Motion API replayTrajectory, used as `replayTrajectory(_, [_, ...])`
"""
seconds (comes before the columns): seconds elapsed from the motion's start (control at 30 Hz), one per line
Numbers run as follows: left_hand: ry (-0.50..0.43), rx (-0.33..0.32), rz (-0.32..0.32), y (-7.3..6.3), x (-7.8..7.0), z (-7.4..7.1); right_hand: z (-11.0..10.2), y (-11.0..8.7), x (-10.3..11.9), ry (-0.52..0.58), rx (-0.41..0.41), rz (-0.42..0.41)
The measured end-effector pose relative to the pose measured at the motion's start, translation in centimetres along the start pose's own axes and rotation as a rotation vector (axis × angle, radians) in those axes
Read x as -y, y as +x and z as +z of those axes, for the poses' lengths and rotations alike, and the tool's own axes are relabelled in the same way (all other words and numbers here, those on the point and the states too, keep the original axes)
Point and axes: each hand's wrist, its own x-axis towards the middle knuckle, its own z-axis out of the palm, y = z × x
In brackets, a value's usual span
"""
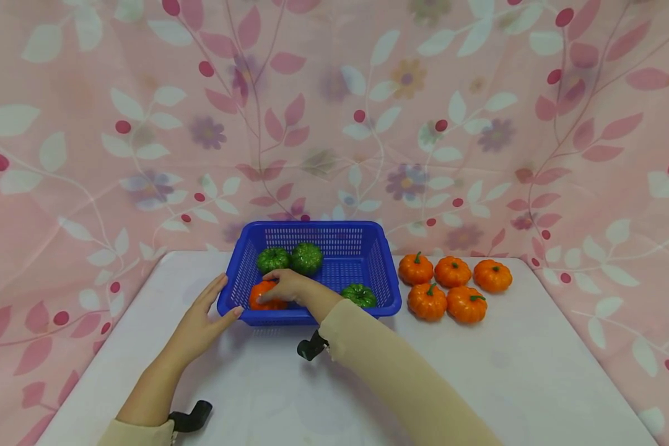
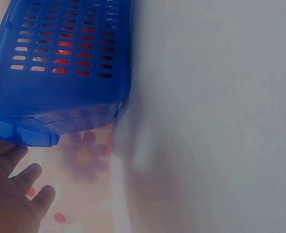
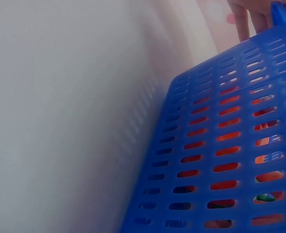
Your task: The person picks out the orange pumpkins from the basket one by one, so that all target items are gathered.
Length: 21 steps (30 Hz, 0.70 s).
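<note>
A blue plastic basket (image 1: pixel 290 316) with slotted walls stands on the table. Inside its front left corner, my right hand (image 1: pixel 291 286) grips a small orange pumpkin (image 1: pixel 272 304), thumb on the near side and fingers over the top. Two green pumpkins (image 1: pixel 306 259) lie behind that hand, and a third green pumpkin (image 1: pixel 359 295) is near the front right, partly hidden by my forearm. My left hand (image 1: pixel 196 327) is at the basket's left rim, fingers extended and fingertips against it. In the left wrist view, its fingers (image 2: pixel 28 177) are spread below the basket's handle edge.
Several orange pumpkins (image 1: pixel 427 301) sit in two rows to the right of the basket on the white-covered table (image 1: pixel 513 371). A pink floral curtain (image 1: pixel 334 111) hangs right behind the table. Black wrist mounts (image 1: pixel 192 416) stick out below both hands.
</note>
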Motion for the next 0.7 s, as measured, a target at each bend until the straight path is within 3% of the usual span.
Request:
replayTrajectory(0.3, [0.004, 0.005, -0.01, -0.1, 0.0, -0.1, 0.0, 0.0, 0.0, -0.006, -0.044, 0.009])
replayTrajectory(0.7, [-0.004, -0.002, 0.001, 0.0, 0.0, -0.1, -2.2, -1.5, 1.1, 0.048, -0.134, -0.086])
